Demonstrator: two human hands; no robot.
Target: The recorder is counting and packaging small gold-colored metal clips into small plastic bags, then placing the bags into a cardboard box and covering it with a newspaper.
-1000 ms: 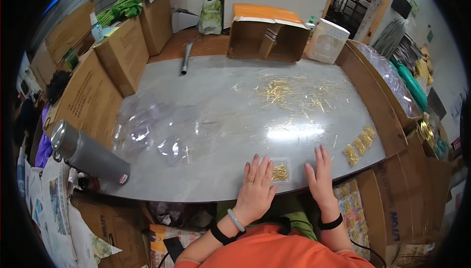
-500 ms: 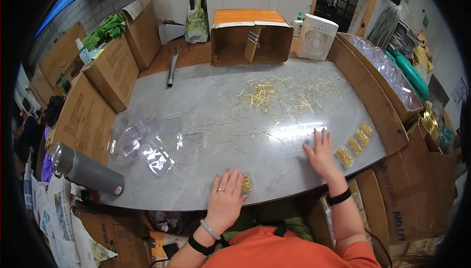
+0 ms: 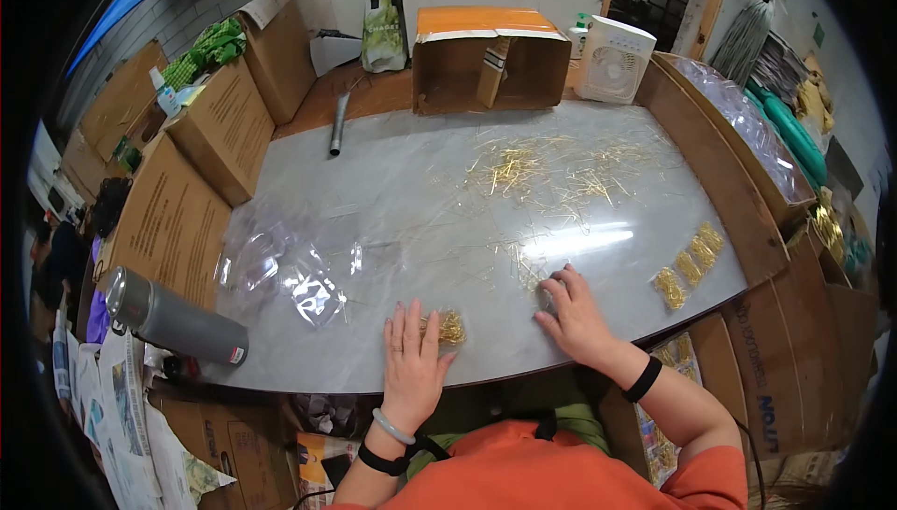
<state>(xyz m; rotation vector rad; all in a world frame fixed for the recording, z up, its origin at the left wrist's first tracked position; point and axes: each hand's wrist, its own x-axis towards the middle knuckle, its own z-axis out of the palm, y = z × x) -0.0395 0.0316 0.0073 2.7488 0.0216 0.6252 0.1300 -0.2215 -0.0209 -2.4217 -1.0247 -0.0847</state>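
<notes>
My left hand (image 3: 412,351) lies nearly flat at the table's near edge, fingers straight. Its fingertips rest against a small clear packet of gold wire hooks (image 3: 450,327), covering its left part. To the right, my right hand (image 3: 576,320) is over the table with fingers bent and thumb apart; I see nothing held in it. Just beyond its fingertips are loose gold hooks (image 3: 529,267). A larger heap of hooks (image 3: 512,170) lies farther back. Several filled packets (image 3: 691,264) stand in a row near the table's right edge.
Empty clear bags (image 3: 280,272) lie at the left beside a grey flask (image 3: 177,318). A metal tube (image 3: 339,124), an open carton (image 3: 439,71) and a white fan (image 3: 616,60) are at the back. Cardboard walls (image 3: 724,150) border the sides.
My right hand has moved left, away from the row of packets, and its fingers have bent. My left hand stays by the packet, which now shows more. The view has shifted slightly.
</notes>
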